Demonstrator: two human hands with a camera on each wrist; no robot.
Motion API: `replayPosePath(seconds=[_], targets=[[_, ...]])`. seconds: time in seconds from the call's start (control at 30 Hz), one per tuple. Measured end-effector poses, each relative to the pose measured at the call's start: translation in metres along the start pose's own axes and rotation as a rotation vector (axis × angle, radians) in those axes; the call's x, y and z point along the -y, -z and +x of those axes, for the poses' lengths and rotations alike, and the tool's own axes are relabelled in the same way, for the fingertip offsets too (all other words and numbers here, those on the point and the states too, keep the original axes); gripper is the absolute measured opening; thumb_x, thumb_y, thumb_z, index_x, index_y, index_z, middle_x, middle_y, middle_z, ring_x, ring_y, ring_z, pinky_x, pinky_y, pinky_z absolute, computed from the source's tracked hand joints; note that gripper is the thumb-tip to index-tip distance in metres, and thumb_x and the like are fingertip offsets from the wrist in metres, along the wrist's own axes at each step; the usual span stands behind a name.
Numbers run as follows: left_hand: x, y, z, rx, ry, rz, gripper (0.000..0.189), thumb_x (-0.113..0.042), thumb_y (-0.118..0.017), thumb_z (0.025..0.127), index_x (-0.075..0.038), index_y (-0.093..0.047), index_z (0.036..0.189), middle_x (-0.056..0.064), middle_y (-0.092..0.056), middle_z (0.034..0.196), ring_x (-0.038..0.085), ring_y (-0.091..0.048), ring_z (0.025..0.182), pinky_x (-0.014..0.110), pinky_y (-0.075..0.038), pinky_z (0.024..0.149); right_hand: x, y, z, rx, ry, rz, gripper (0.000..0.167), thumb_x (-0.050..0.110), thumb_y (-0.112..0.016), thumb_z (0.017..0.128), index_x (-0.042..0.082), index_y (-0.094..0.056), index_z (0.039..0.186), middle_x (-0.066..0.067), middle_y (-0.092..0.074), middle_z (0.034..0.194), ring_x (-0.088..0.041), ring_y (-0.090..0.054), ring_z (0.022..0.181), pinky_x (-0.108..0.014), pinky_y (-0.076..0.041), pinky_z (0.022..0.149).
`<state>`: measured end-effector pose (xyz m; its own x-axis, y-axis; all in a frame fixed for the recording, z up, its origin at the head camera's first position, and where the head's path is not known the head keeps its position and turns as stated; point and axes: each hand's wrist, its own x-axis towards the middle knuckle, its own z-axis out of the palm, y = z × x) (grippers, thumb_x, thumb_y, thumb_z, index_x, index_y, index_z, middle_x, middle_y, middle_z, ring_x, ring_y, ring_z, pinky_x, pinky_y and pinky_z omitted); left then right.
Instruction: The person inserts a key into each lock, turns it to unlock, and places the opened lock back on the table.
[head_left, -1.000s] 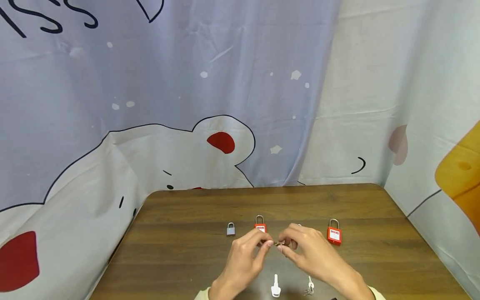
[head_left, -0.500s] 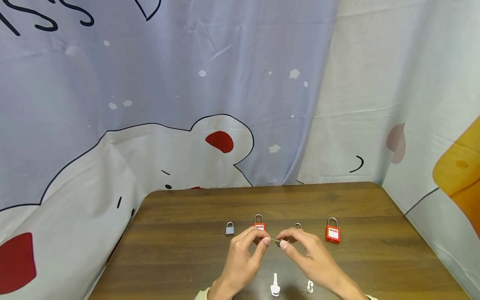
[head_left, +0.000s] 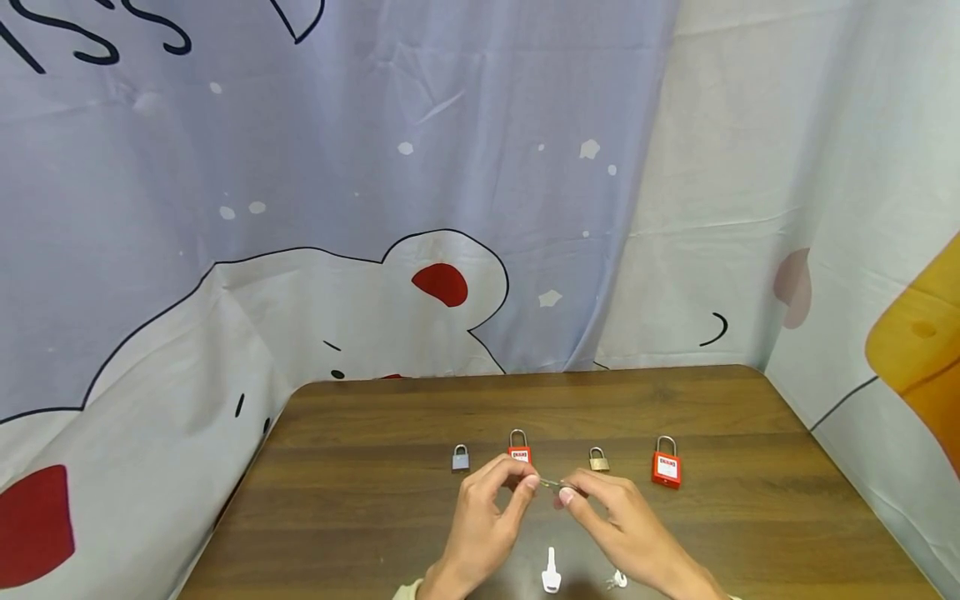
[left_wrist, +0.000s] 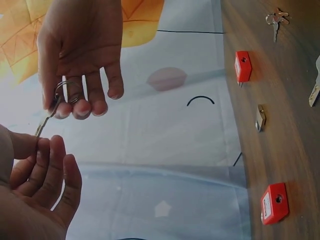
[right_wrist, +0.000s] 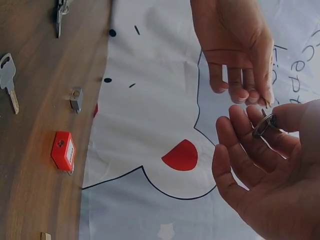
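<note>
Above the table my two hands hold a thin key (left_wrist: 47, 120) between them. My left hand (head_left: 480, 521) pinches its blade end between thumb and forefinger. My right hand (head_left: 626, 521) pinches the other end, where a metal key ring (right_wrist: 256, 134) hangs against the fingers. The key's head is mostly hidden by the right thumb and fingers. Behind the hands stand a red padlock (head_left: 520, 454), partly covered by the left fingers, and a small brass padlock (head_left: 598, 461). A larger loose key (head_left: 551, 572) lies on the table below, between the two wrists.
A small grey padlock (head_left: 461, 460) stands at the left of the row, another red padlock (head_left: 666, 471) at the right. A bunch of small keys (left_wrist: 276, 20) lies by the right forearm. Printed curtain (head_left: 300, 317) hangs behind the wooden table (head_left: 360, 500).
The right hand has drawn slightly down and its fingers have shifted on the key, which shows more plainly now. The brass padlock has come into view behind it. The left hand keeps its pinch.
</note>
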<state>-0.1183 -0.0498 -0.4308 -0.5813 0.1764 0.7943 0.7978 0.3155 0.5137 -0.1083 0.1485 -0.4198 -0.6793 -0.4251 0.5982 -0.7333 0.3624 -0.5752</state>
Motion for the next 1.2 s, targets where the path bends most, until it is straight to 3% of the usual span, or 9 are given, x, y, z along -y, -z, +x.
replayPosePath(seconds=[0.3,0.47,0.63,0.83,1.0,1.2], targets=[[0.002,-0.005,-0.002,0.018,0.023,-0.015,0.011,0.000,-0.064,0.090,-0.009,-0.066,0.095,0.001,-0.068,0.082,0.007,-0.062,0.071,0.012,-0.050,0.069,-0.001,0.004,-0.002,-0.016,0.023,-0.042,0.027,0.002,-0.057,0.095,0.027,-0.063,0.092,0.019,-0.061,0.085,0.003,-0.058,0.081,-0.020,-0.049,0.071],[0.003,-0.005,-0.001,0.058,0.074,-0.035,0.018,-0.001,-0.057,0.095,-0.009,-0.066,0.108,0.002,-0.070,0.088,0.005,-0.065,0.074,0.017,-0.052,0.070,0.000,0.011,-0.002,-0.039,0.032,-0.085,0.028,0.001,-0.059,0.094,0.029,-0.062,0.092,0.019,-0.061,0.087,0.003,-0.056,0.080,-0.016,-0.047,0.072],[0.005,-0.006,0.004,0.067,0.085,-0.022,0.019,-0.004,-0.053,0.097,-0.010,-0.066,0.109,0.002,-0.070,0.085,0.005,-0.065,0.074,0.018,-0.053,0.071,-0.003,0.020,-0.006,-0.061,0.025,-0.127,0.030,0.000,-0.060,0.093,0.030,-0.061,0.093,0.019,-0.060,0.087,0.004,-0.055,0.080,-0.012,-0.043,0.072],[0.009,-0.012,0.008,0.135,0.178,0.005,0.017,-0.016,-0.054,0.100,-0.013,-0.066,0.111,-0.003,-0.071,0.094,0.004,-0.064,0.083,0.020,-0.055,0.075,-0.008,0.033,-0.013,-0.081,0.001,-0.170,0.031,0.000,-0.061,0.092,0.031,-0.061,0.092,0.020,-0.060,0.087,0.003,-0.056,0.080,-0.011,-0.043,0.073],[0.014,-0.021,0.010,0.229,0.225,0.063,0.020,-0.022,-0.054,0.100,-0.014,-0.066,0.114,-0.005,-0.070,0.098,0.002,-0.064,0.085,0.019,-0.054,0.075,-0.014,0.043,-0.020,-0.103,-0.020,-0.192,0.033,-0.002,-0.062,0.091,0.031,-0.063,0.092,0.021,-0.061,0.085,0.003,-0.058,0.079,-0.011,-0.043,0.073],[0.024,-0.034,0.018,0.302,0.189,0.234,0.022,-0.028,-0.053,0.100,-0.019,-0.065,0.116,-0.010,-0.069,0.100,0.000,-0.064,0.089,0.015,-0.051,0.076,-0.022,0.052,-0.030,-0.127,-0.036,-0.228,0.035,-0.003,-0.064,0.089,0.032,-0.062,0.090,0.022,-0.060,0.083,0.004,-0.056,0.076,-0.011,-0.042,0.072]])
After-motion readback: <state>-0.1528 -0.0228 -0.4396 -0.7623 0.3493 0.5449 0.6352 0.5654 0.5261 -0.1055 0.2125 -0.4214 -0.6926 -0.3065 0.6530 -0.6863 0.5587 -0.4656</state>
